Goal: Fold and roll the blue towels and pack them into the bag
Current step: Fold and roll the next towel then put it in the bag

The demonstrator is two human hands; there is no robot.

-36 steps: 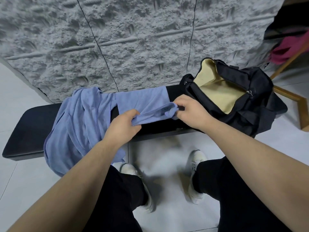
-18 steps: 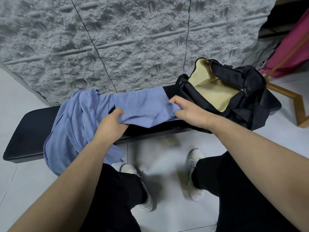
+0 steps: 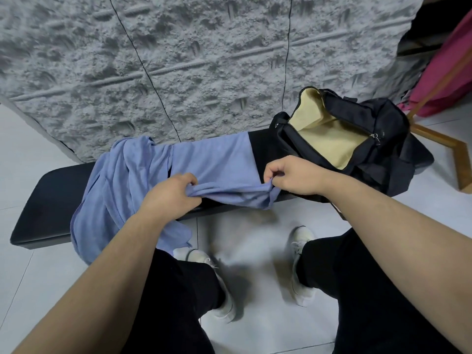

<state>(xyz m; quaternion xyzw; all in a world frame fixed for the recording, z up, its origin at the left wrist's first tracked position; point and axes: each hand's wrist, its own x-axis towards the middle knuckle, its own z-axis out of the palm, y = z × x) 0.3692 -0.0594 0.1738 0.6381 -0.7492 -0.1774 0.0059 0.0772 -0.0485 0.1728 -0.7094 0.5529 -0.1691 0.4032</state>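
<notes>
Hands moved apart: left hand (image 3: 170,196) and right hand (image 3: 293,176) pinch flat blue cloth towel (image 3: 213,162) at worktop's (image 3: 46,198) front edge; nothing rolled, black duffel bag (image 3: 378,118) empty.

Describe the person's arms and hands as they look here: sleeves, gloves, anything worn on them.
Both arms are bare up to the picture's edge, with no sleeve in view. The left hand and right hand wear no gloves. No watch, band or ring shows on the wrists or on the fingers that can be seen. No markings show.
</notes>
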